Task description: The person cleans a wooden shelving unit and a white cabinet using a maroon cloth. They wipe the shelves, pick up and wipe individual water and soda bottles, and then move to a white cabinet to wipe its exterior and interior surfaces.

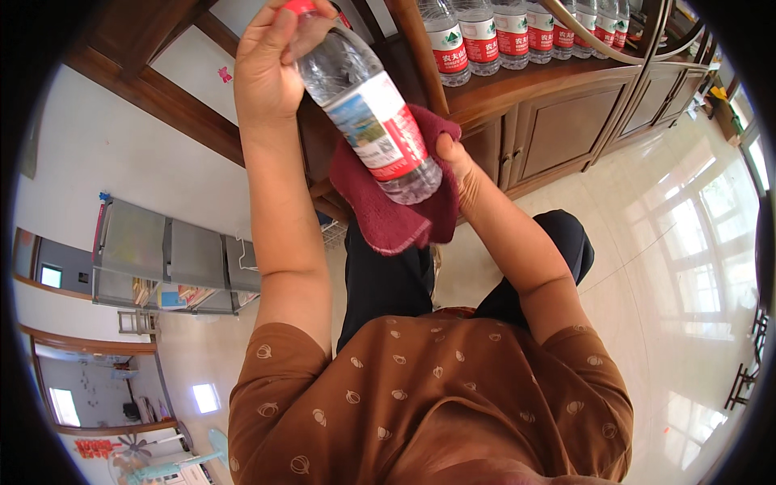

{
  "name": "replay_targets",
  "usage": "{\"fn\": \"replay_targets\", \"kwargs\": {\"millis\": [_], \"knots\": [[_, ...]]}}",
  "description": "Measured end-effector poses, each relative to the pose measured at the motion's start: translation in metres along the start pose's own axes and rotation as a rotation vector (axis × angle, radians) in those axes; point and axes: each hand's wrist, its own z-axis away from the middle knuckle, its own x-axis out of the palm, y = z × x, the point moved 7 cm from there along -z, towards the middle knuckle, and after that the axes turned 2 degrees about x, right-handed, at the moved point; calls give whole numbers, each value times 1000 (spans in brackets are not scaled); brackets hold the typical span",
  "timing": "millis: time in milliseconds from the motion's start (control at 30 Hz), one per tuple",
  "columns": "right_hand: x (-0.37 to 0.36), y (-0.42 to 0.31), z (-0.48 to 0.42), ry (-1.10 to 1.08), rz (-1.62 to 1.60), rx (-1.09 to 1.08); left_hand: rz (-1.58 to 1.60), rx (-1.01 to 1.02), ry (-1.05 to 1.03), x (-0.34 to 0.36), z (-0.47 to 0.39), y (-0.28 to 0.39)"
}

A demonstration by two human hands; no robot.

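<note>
A large clear plastic water bottle (pixel 376 115) with a red cap and a white and red label is held tilted in front of me. My left hand (pixel 273 60) grips it around the neck and cap. Under its base and along its right side lies a dark red cloth (pixel 388 224), which my right hand (pixel 454 160) holds against the bottle. Only the thumb side of that hand shows; the cloth and bottle hide the fingers. The bottle's label bears writing and a printed code.
Several similar bottles (pixel 512 36) stand in a row on a dark wooden cabinet (pixel 564 121) beyond my right hand. A curved metal rail (pixel 582 42) crosses before them. At left are a grey shelf unit (pixel 163 254) with books and a pale green fan (pixel 200 461). Glossy tiles (pixel 655 254) cover the floor.
</note>
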Motion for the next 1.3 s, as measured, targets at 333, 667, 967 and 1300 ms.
{"fn": "replay_targets", "kwargs": {"millis": [333,667,967,1300], "knots": [[10,-42,-2,342,557,-259,-207,50,275,13,58,-37],[8,-37,-15,414,490,-512,-183,270,412,30,69,-41],[-36,-20,-8,602,430,-129,-204,274,308,8,54,-48],[-13,-145,59,683,477,-570,-32,-18,293,-61,19,-167]]}}
